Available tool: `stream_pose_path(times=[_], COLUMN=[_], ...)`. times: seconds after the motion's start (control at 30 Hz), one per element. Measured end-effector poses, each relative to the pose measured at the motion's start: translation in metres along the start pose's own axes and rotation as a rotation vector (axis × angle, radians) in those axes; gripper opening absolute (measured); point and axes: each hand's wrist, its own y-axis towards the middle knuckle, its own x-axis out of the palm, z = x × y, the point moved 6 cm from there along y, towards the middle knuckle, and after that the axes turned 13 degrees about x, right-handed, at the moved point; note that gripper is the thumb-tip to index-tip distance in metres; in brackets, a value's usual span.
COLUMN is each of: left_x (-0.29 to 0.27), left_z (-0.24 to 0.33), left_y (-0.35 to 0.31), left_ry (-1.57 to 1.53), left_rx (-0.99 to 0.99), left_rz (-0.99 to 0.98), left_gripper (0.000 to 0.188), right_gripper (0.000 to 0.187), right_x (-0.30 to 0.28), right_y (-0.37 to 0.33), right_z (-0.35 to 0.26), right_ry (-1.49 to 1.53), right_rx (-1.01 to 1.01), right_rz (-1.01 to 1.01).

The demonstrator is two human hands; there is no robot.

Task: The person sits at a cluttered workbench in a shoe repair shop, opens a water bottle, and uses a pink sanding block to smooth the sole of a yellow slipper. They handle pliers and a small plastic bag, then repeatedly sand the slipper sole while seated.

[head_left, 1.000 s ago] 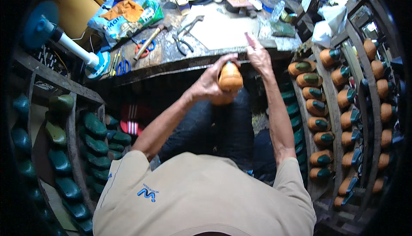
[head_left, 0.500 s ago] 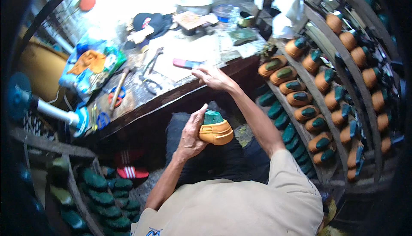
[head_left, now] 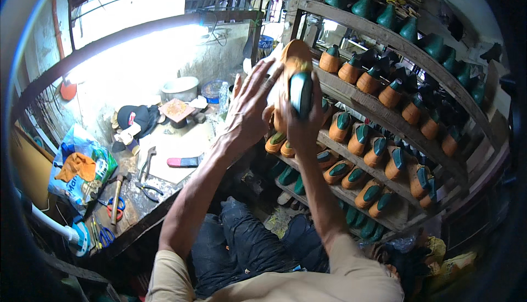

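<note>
The right hand [head_left: 302, 129] is wrapped around the heel end of a brown shoe [head_left: 294, 63], which it holds raised, toe up, in front of the left end of the wooden rack [head_left: 362, 104]. The left hand [head_left: 247, 112] has its fingers stretched out flat just beside the shoe, on the side away from the rack's rows; blur hides whether the fingertips touch it. As far as the work has got, the brown upper seems already drawn over its green form [head_left: 301, 94], which fills the foot opening and is not yet out; the underside is turned away, so I cannot tell whether a sole is on. On the rack stand rows of brown shoes [head_left: 359, 139], many with green forms inside, so they look to be at a similar stage, and along the rack's top lie bare green forms [head_left: 387, 16]. Left of the rack is the workbench [head_left: 130, 218], with a red-and-dark tool [head_left: 184, 162], pincers [head_left: 146, 162] and a hammer [head_left: 117, 195]; farther left from the rack sits a plastic bag [head_left: 66, 181].
</note>
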Motion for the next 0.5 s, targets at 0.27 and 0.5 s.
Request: stream_pose_path(times=[0.27, 0.5], left_x=[-0.115, -0.22], left_z=[0.022, 0.068], left_y=[-0.036, -0.064], left_ry=[-0.31, -0.361], left_rx=[-0.273, 0.165], left_rz=[0.608, 0.804], left_gripper=[0.022, 0.061], right_gripper=[0.093, 0.063], right_x=[0.045, 0.01], right_y=[0.285, 0.186], right_z=[0.17, 0.105], right_ry=[-0.978, -0.401], right_rx=[0.158, -0.128], right_rz=[0.335, 0.151])
